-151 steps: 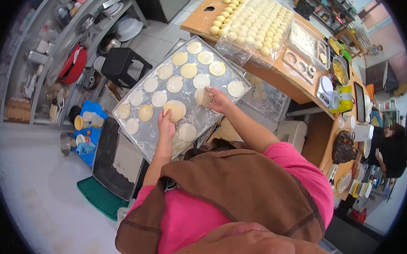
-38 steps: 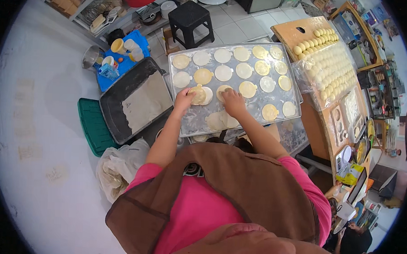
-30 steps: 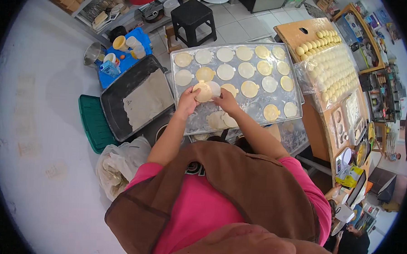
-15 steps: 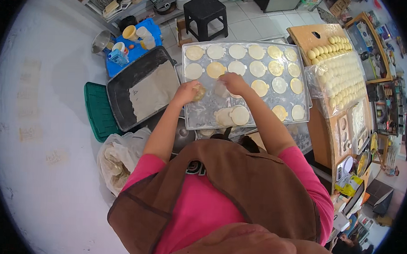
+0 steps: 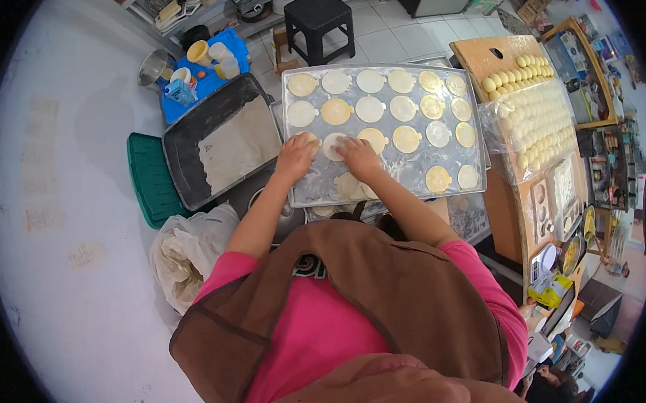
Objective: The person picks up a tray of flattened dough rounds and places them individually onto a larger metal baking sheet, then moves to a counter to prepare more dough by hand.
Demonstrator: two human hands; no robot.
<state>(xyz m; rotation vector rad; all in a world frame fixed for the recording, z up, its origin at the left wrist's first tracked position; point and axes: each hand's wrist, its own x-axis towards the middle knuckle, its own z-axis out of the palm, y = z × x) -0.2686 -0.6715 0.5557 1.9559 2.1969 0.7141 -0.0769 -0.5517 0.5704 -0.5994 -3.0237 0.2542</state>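
A large metal tray point(image 5: 424, 199) with floury patches carries several thin round discs, white and pale yellow, many with small tabs. My left hand point(image 5: 294, 157) is closed on a pale yellow disc point(image 5: 310, 141) at the tray's left side. My right hand point(image 5: 357, 154) has its fingertips on a white disc point(image 5: 334, 146) lying just right of it, fingers bent but apart, apparently resting on it rather than gripping. Overlapping pale discs point(image 5: 349, 186) lie near the front edge, partly hidden by my right arm.
A dark tub point(image 5: 181, 152) with a pale sheet, a green lid point(image 5: 144, 179) and a blue tray point(image 5: 176, 109) stand left. A black stool point(image 5: 318, 17) is beyond. At right, a wooden table point(image 5: 473, 53) holds dough balls under plastic; a co-worker point(image 5: 549, 391) is at lower right.
My right hand has come down and toward me from higher on the tray, and a white disc now lies flat under its fingertips. My left hand still grips a yellow disc.
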